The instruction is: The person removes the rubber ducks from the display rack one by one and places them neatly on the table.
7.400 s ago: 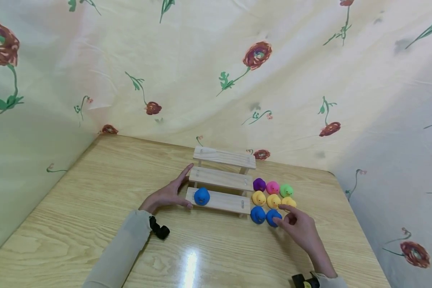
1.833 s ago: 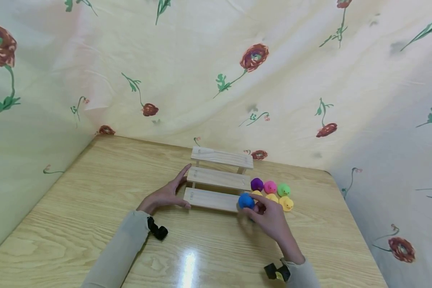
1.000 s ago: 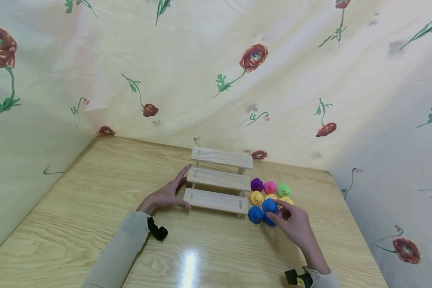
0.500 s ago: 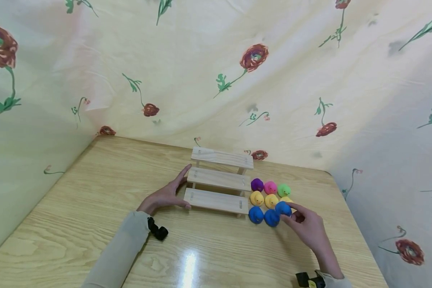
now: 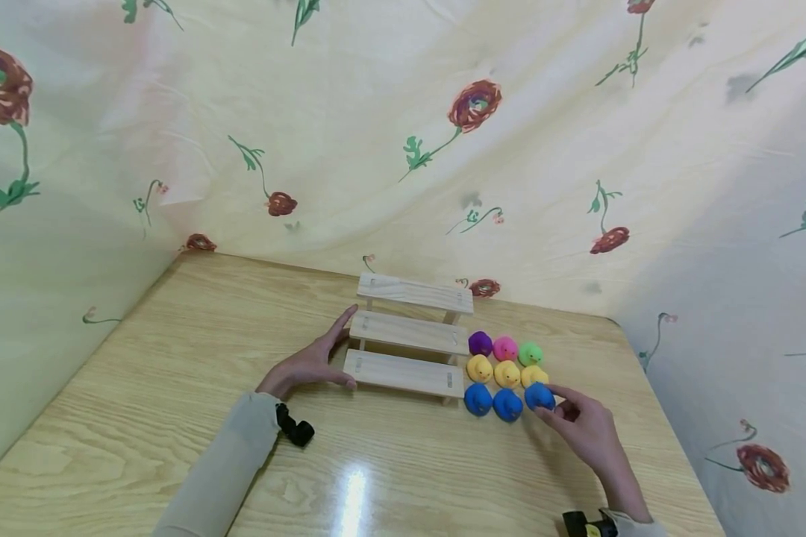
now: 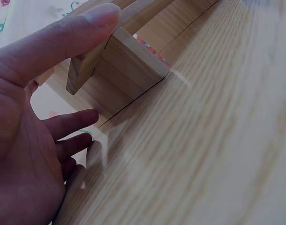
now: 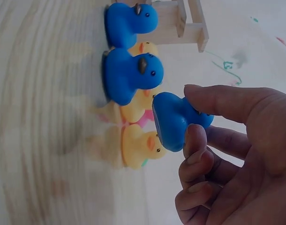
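Observation:
My right hand (image 5: 586,428) pinches a blue rubber duck (image 5: 539,397) between thumb and fingers at the right end of the front row of ducks. Its base shows tilted in the right wrist view, beside a second blue duck (image 7: 131,75). A third blue duck (image 5: 478,400) stands at the row's left end. My left hand (image 5: 309,365) spreads its thumb and fingers around the left end of a three-step wooden stand (image 5: 403,373). In the left wrist view, the thumb (image 6: 63,40) lies over the front step's end and the other fingers extend low beside the stand.
Behind the blue ducks runs a row of yellow ducks (image 5: 507,374). A purple duck (image 5: 480,343), a pink duck (image 5: 506,348) and a green duck (image 5: 530,353) form the back row. Flowered cloth (image 5: 376,149) hangs behind the wooden table (image 5: 175,373).
The blue duck that sat on the front step is now in my right hand, carried rightward past the other blue ducks and lowered at the row's right end. My left hand stays put.

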{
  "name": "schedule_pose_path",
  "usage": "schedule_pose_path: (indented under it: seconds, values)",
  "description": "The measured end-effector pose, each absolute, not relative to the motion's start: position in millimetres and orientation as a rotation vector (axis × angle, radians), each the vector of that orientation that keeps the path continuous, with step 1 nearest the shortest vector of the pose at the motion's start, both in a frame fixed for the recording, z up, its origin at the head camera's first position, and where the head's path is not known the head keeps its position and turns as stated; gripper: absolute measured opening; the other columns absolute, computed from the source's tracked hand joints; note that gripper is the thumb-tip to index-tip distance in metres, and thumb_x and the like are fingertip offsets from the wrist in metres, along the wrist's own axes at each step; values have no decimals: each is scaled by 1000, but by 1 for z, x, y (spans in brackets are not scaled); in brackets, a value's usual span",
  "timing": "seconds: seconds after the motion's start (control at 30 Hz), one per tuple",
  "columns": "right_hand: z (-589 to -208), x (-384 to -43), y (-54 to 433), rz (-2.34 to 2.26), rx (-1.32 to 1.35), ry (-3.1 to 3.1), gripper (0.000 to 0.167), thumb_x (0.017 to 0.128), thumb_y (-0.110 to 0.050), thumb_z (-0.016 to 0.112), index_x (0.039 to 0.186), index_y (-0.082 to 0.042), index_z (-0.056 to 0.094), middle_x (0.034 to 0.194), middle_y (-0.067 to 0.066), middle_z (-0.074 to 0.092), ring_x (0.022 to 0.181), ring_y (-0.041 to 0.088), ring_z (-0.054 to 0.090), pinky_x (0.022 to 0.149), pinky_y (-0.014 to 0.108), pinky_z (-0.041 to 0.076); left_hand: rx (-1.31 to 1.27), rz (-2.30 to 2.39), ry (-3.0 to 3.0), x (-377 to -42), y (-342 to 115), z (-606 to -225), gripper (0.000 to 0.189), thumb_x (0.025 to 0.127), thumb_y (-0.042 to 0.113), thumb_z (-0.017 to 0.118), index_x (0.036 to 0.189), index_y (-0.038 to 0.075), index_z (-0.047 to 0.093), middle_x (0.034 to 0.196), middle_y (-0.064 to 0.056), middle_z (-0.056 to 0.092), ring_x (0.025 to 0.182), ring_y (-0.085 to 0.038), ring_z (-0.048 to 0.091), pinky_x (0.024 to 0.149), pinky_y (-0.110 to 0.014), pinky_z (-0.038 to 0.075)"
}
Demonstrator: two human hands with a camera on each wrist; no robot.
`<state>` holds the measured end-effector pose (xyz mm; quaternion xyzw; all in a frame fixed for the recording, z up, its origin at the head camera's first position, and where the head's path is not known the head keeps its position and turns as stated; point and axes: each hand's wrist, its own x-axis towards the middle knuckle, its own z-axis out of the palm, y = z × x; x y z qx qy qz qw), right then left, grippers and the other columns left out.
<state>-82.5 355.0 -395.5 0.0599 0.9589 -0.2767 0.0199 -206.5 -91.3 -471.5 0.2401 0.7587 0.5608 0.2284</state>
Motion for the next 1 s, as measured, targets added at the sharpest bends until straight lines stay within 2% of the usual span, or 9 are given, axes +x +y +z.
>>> schedule_pose_path:
  seconds: [0.43, 0.8, 1.0]
  values:
    - [-407, -85, 367, -863, 268, 2846, 50, 92, -18, 71, 136, 2, 59, 80, 6, 63, 68, 12, 51, 53, 22, 41, 650, 1543, 2089, -208, -91, -470, 128, 77, 21, 88, 157, 50, -8, 170, -16, -1, 158, -38, 7, 124, -65, 11]
    - [-414, -86, 369, -877, 298, 2792, 53, 91, -21, 72, 138, 0, 57, 78, 5, 64, 65, 13, 52, 53, 23, 41, 675, 1558, 2077, -207, -91, -469, 131, 76, 21, 89, 160, 37, -10, 170, -16, -5, 157, -41, 7, 124, -65, 11]
    - [-415, -85, 369, -870, 296, 2787, 55, 90, -19, 72, 139, 2, 56, 77, 5, 65, 63, 12, 52, 52, 23, 41, 682, 1553, 2079, -206, -91, -468, 131, 76, 19, 88, 160, 36, -11, 170, -18, -4, 156, -43, 7, 123, -66, 11]
